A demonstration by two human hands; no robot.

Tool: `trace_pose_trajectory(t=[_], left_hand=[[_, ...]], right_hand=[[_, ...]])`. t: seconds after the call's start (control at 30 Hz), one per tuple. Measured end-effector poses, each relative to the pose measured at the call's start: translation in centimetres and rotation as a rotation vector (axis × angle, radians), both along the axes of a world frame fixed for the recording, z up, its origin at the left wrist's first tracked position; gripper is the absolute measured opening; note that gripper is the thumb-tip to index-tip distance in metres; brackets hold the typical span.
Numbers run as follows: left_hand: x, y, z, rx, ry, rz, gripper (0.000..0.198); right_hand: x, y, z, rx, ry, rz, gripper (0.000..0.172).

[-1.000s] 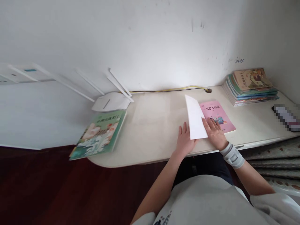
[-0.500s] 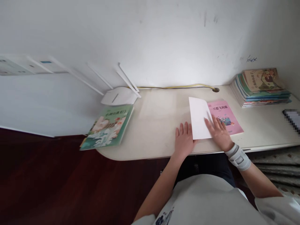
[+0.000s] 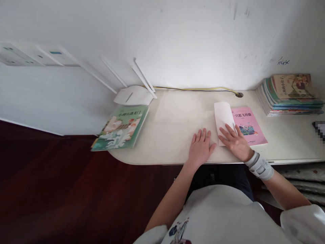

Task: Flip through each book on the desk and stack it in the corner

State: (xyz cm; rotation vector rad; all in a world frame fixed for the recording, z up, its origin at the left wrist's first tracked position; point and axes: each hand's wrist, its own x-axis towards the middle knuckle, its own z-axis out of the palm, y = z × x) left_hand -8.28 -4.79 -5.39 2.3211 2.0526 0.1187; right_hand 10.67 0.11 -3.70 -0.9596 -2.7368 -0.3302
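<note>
A thin pink book (image 3: 250, 124) lies on the cream desk (image 3: 175, 135), its white front cover (image 3: 223, 117) folded open to the left. My right hand (image 3: 235, 141), with a grey wrist strap, rests flat on the white cover, fingers spread. My left hand (image 3: 201, 149) lies flat on the bare desk just left of the book, fingers apart and holding nothing.
A green picture book (image 3: 122, 128) overhangs the desk's left end. Behind it sits a white router (image 3: 133, 96) with antennas. A stack of books (image 3: 289, 95) stands at the back right, a cable (image 3: 200, 89) runs along the wall, and dark red floor lies at the left.
The white cover has dropped from half raised to nearly flat under my right hand. My left hand came off the cover onto the desk. The view has shifted left.
</note>
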Motion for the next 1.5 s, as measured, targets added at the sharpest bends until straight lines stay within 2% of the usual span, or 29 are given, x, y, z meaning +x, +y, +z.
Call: trace_pose_trajectory(t=[0.23, 0.53, 0.63, 0.73, 0.8, 0.87, 0.93, 1.0, 1.07, 1.13, 1.33, 1.5], left_hand=[[0.0, -0.1, 0.0, 0.003, -0.012, 0.019, 0.060], [0.8, 0.1, 0.6, -0.050, -0.011, 0.073, 0.070], [0.9, 0.1, 0.5, -0.024, -0.006, 0.078, 0.070], [1.0, 0.0, 0.4, -0.008, -0.010, 0.081, 0.071], [1.0, 0.1, 0.3, -0.009, -0.015, 0.082, 0.073], [1.0, 0.1, 0.3, -0.017, -0.019, 0.081, 0.075], [1.0, 0.1, 0.3, -0.020, -0.020, 0.080, 0.075], [1.0, 0.0, 0.3, -0.013, -0.019, 0.084, 0.074], [1.0, 0.0, 0.3, -0.007, -0.020, 0.088, 0.074], [1.0, 0.0, 0.3, -0.017, -0.023, 0.096, 0.073], [1.3, 0.1, 0.4, -0.017, -0.022, 0.104, 0.072], [1.4, 0.1, 0.2, -0.016, -0.016, 0.108, 0.073]], right_hand=[[0.7, -0.5, 0.3, -0.040, -0.047, -0.054, 0.038], [-1.0, -1.1, -0.2, -0.105, 0.018, 0.000, 0.036], [-0.8, -1.5, -0.4, -0.107, 0.025, 0.008, 0.036], [0.0, -1.7, 0.3, -0.191, -0.003, 0.076, 0.040], [0.4, -0.9, 1.5, -0.286, -0.018, 0.142, 0.044], [0.1, 1.0, 3.0, -0.344, 0.008, 0.149, 0.045], [-1.1, 3.7, 4.2, -0.320, 0.072, 0.060, 0.045], [-3.0, 6.7, 4.8, -0.273, 0.105, -0.095, 0.048], [-4.8, 9.3, 4.7, -0.288, 0.058, -0.217, 0.058], [-6.0, 10.7, 4.3, -0.304, -0.008, -0.266, 0.061], [-5.6, 10.8, 2.8, -0.210, -0.018, -0.343, 0.047], [-5.6, 10.5, 3.0, -0.199, -0.048, -0.346, 0.046]])
